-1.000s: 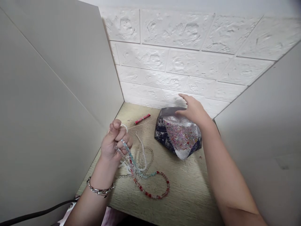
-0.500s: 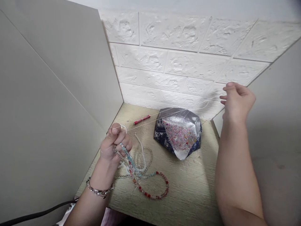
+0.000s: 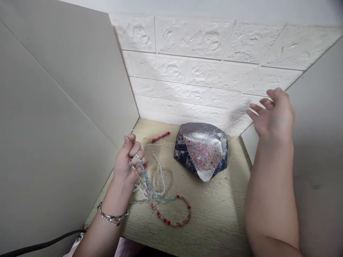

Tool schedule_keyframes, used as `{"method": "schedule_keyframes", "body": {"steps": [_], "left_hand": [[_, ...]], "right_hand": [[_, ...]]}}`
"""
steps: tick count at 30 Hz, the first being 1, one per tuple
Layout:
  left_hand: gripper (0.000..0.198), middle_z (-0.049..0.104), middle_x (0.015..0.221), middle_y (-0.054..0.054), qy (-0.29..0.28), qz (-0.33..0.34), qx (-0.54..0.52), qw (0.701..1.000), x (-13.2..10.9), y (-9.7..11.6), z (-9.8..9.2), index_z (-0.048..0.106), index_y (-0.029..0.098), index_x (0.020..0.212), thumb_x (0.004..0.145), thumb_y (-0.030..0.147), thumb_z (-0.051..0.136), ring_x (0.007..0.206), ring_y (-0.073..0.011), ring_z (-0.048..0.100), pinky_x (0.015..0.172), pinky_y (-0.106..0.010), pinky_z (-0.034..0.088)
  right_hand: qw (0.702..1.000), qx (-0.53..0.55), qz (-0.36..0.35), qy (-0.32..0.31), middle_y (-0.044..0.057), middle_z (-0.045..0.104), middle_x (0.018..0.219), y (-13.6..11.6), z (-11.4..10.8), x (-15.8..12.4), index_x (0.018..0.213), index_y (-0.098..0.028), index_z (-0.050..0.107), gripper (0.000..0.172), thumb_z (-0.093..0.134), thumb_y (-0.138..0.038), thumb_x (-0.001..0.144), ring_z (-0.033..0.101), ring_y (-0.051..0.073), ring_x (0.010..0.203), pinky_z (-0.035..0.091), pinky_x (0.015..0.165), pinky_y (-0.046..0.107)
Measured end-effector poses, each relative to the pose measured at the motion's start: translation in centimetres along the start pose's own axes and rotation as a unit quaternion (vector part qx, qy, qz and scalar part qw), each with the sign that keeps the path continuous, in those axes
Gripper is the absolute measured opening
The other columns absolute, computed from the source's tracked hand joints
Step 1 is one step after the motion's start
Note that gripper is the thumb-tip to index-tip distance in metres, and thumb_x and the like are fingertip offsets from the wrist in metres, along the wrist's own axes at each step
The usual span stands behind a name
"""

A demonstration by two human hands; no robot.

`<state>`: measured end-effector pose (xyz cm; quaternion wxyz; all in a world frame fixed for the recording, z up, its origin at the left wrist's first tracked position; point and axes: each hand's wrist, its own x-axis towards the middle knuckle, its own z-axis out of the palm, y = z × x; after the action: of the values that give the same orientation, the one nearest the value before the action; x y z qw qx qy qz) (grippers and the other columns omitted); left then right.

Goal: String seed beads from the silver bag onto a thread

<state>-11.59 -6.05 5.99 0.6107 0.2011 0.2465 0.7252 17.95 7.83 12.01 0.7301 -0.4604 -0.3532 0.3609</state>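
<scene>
My left hand [image 3: 128, 159] is closed low over the wooden table [image 3: 214, 221]. It grips several bead strands [image 3: 160, 192] that trail onto the table, and its thumb and forefinger pinch a thin clear thread [image 3: 174, 138]. The thread runs right, over an open foil-lined blue bag [image 3: 203, 153] of small pink beads. My right hand [image 3: 273, 114] is raised to the right of the bag, near the wall. Its fingers are spread and a little blurred. The thread runs toward its fingertips, and I cannot see a grip on it.
A red pen [image 3: 160, 136] lies behind the strands, near the white brick wall [image 3: 200, 71]. Grey panels stand close on the left [image 3: 53, 125] and right [image 3: 316, 160]. A black cable [image 3: 40, 244] hangs at the lower left. A chain bracelet [image 3: 112, 216] is on my left wrist.
My right hand rose from the bag up and to the right, drawing the thread out. Its pinch has since spread open. My left hand stayed put with the strands.
</scene>
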Motion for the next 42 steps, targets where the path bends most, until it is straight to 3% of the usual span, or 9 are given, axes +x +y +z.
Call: {"method": "schedule_keyframes", "body": {"steps": [3,7,13,19,25,30,33,37,42], "left_hand": [[0.016,0.012,0.045,0.010,0.047,-0.006,0.147,0.988,0.3,-0.5,0.1,0.062,0.017,0.076,0.074,0.033,0.059,0.033,-0.0021,0.007,0.028,-0.014,0.011],[0.031,0.018,0.046,0.011,0.081,0.005,0.238,0.968,0.6,-1.1,0.2,0.062,0.013,0.090,0.073,0.039,0.059,0.033,-0.0011,0.014,0.031,-0.013,0.015],[0.041,0.018,0.047,0.010,0.059,-0.030,0.265,0.962,0.1,-1.3,0.8,0.061,0.013,0.099,0.073,0.045,0.057,0.034,-0.0015,0.014,0.032,-0.015,0.012],[0.051,0.018,0.047,0.010,-0.031,-0.136,0.279,0.950,-0.3,-1.5,1.0,0.060,0.010,0.106,0.072,0.047,0.057,0.038,-0.0023,0.011,0.034,-0.016,0.011],[0.038,0.016,0.046,0.010,-0.057,-0.183,0.303,0.933,-0.1,-1.8,0.5,0.063,0.012,0.088,0.074,0.046,0.054,0.038,-0.0025,0.011,0.034,-0.016,0.011],[0.031,0.017,0.043,0.011,-0.044,-0.181,0.256,0.949,-0.1,-1.7,0.7,0.049,0.016,0.061,0.072,0.043,0.057,0.034,-0.0012,0.009,0.031,-0.013,0.010],[0.035,0.013,0.041,0.011,-0.049,-0.165,0.170,0.970,-0.1,-1.2,0.5,0.036,0.019,0.055,0.074,0.042,0.055,0.031,-0.0015,0.004,0.027,-0.013,0.007],[0.041,0.002,0.040,0.012,-0.025,-0.089,0.063,0.994,-0.2,-0.1,0.0,0.026,0.020,0.052,0.081,0.044,0.041,0.030,-0.0022,-0.008,0.025,-0.015,0.000],[0.040,-0.003,0.043,0.010,0.014,-0.037,0.020,0.999,-0.2,0.4,0.1,0.025,0.020,0.053,0.086,0.041,0.033,0.036,-0.0045,-0.013,0.027,-0.017,-0.003]], "right_hand": [[0.994,-0.012,-0.020,-0.105,-0.004,0.034,0.064,-0.6,1.0,-1.5,0.089,-0.016,0.055,0.025,0.053,-0.034,0.073,0.037,0.005,0.046,0.043,0.058,0.030],[0.967,-0.163,-0.140,-0.137,-0.005,0.035,0.060,-1.3,1.7,-3.2,0.092,-0.014,0.060,0.032,0.055,-0.039,0.073,0.031,0.004,0.043,0.036,0.048,0.026],[0.830,-0.420,-0.229,-0.286,-0.001,0.050,0.064,-1.1,3.5,-6.8,0.106,-0.020,0.059,0.049,0.060,-0.049,0.067,0.045,0.011,0.057,0.036,0.056,0.028],[0.707,-0.434,-0.265,-0.491,0.007,0.058,0.104,1.1,6.5,-11.3,0.115,-0.019,0.053,0.053,0.053,-0.052,0.073,0.053,0.020,0.092,0.041,0.076,0.032],[0.638,-0.461,-0.232,-0.571,0.006,0.054,0.114,2.8,6.8,-12.7,0.124,-0.025,0.043,0.054,0.056,-0.040,0.073,0.053,0.022,0.096,0.040,0.079,0.034],[0.633,-0.440,-0.205,-0.603,0.008,0.055,0.113,3.1,6.8,-12.5,0.124,-0.023,0.045,0.059,0.059,-0.043,0.070,0.051,0.022,0.098,0.039,0.079,0.032],[0.659,-0.461,-0.200,-0.559,0.009,0.058,0.105,3.4,6.7,-10.7,0.118,-0.018,0.052,0.053,0.053,-0.047,0.074,0.053,0.020,0.093,0.040,0.077,0.032],[0.742,-0.508,-0.192,-0.393,0.009,0.061,0.103,3.8,5.6,-6.6,0.103,-0.016,0.062,0.038,0.044,-0.039,0.080,0.054,0.020,0.090,0.040,0.078,0.033],[0.829,-0.524,-0.111,-0.160,0.009,0.066,0.088,4.0,2.6,-1.8,0.084,-0.015,0.068,0.034,0.047,-0.041,0.075,0.057,0.023,0.088,0.040,0.078,0.033]]}}
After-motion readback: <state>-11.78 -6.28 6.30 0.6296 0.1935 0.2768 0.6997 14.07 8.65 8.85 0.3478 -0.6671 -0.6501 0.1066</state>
